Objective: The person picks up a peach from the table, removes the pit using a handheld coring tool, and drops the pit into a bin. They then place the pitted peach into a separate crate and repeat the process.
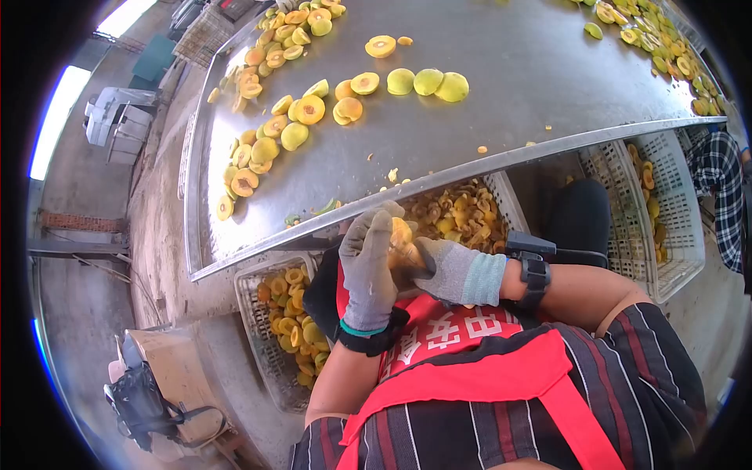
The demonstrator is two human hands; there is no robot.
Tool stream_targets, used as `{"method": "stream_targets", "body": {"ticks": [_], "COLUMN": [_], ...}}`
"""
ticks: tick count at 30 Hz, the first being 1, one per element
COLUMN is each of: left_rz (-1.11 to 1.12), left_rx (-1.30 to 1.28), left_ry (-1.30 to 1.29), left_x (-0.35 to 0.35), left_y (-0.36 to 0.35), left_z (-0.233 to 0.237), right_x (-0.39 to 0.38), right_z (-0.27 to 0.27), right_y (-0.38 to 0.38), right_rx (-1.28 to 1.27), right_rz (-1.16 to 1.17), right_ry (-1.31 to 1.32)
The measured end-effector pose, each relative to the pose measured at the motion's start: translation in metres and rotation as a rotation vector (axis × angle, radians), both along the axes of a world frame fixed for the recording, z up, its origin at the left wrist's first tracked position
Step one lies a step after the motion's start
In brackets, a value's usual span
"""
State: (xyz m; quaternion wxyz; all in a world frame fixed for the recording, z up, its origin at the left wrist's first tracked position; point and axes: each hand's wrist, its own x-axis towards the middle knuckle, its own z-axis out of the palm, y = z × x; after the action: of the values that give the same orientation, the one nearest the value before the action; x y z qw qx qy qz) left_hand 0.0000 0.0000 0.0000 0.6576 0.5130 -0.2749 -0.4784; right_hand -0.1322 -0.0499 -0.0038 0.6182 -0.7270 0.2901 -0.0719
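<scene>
Head view: I am seeing the left hand and right hand gripping one yellow fruit between closed fingers, just below the worktop edge; a slipping grip is risking its fall into the crate beneath.

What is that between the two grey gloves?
A yellow fruit. The left hand wraps around it and the right hand touches it from the other side. The head view shows this.
</scene>
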Motion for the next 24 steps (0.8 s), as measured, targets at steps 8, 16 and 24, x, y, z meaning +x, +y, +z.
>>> {"method": "stream_targets", "body": {"ticks": [8, 16, 24], "left_rz": [-0.034, 0.112, -0.267], "left_rx": [-0.023, -0.154, -0.068], "left_ry": [-0.427, -0.363, -0.153], "left_x": [0.007, -0.007, 0.007], "left_y": [-0.009, -0.007, -0.011], "left_z": [-0.011, -0.010, 0.005], "right_x": [-0.009, 0.006, -0.012], "right_z": [0.026, -0.011, 0.022], "right_y": [-0.008, 0.003, -0.008], "right_rx": [0.087, -0.120, 0.747], "right_rz": [0.101, 0.116, 0.121], "right_ry": [-0.042, -0.177, 0.019]}}
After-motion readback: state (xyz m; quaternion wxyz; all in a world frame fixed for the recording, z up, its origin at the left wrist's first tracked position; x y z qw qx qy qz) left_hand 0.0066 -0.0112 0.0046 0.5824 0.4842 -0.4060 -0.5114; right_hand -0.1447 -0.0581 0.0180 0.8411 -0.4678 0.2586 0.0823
